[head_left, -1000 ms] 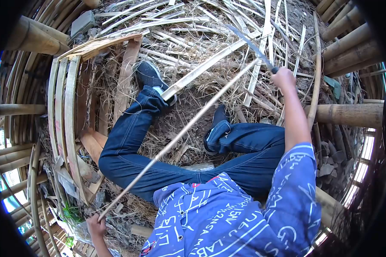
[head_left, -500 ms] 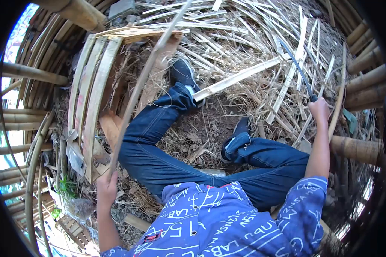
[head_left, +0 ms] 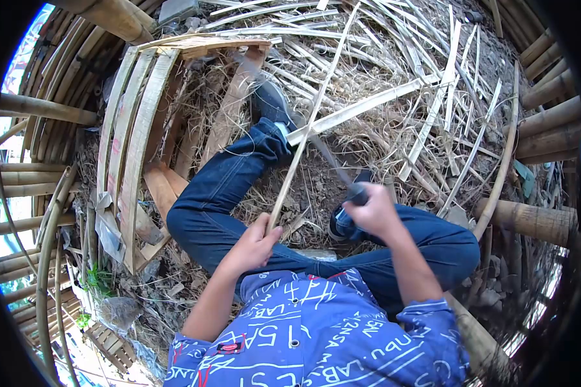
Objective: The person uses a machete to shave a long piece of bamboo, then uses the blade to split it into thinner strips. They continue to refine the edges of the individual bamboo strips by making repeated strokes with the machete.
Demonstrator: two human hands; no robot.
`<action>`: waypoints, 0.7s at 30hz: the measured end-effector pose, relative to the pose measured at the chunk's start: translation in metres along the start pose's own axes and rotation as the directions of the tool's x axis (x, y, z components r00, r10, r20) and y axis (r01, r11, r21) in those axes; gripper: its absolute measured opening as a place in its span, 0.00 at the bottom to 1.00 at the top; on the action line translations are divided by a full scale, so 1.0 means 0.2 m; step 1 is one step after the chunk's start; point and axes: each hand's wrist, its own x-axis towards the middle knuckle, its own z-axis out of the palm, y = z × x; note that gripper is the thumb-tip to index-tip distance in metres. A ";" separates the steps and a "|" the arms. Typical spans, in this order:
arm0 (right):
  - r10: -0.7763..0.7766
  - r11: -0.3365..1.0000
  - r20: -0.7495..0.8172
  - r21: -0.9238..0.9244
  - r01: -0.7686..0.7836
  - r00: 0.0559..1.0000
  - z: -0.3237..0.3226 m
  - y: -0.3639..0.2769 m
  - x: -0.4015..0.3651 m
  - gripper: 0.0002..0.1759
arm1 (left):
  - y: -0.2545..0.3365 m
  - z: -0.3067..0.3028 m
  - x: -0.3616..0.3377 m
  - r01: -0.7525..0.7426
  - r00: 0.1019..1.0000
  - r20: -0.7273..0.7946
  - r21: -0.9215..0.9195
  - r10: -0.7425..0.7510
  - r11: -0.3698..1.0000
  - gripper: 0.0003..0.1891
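Observation:
Between my legs, my left hand [head_left: 255, 245] is closed on the lower end of a long thin bamboo strip [head_left: 316, 106], which slants up and away to the right. My right hand [head_left: 373, 209] grips the dark handle of a long knife [head_left: 329, 158]. Its blade points up and left, blurred toward the tip, and passes by the strip near my foot. A wider pale bamboo piece [head_left: 374, 108] lies from beside my shoe [head_left: 271, 103] toward the right, crossing the strip; whether they touch is unclear.
A slatted wooden crate [head_left: 139, 122] stands at the left of my leg. Split strips and shavings [head_left: 394, 145] cover the ground ahead. Bamboo poles [head_left: 536, 220] flank the right side, with more poles [head_left: 45, 108] at the left. A grey block [head_left: 177, 9] lies at the top.
My left hand has moved right and inward with the strip. My right hand has come inward from the far right, and the knife now points up and left beside the strip.

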 end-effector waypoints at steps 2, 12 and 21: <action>0.008 1.000 0.058 -0.020 -0.007 0.998 0.15 -0.01 -0.05 0.12 | -0.02 0.02 0.00 -0.020 0.999 0.031 -0.093 0.023 0.995 0.10; -0.121 0.986 0.131 -0.099 0.135 0.984 0.38 -0.09 -0.09 0.13 | -0.07 0.08 -0.02 -0.054 0.998 0.029 -0.054 0.055 0.997 0.18; -0.084 0.861 0.284 -0.462 0.213 0.955 0.32 -0.15 -0.06 0.14 | -0.07 0.10 -0.03 -0.034 0.992 0.107 -0.239 0.061 0.970 0.17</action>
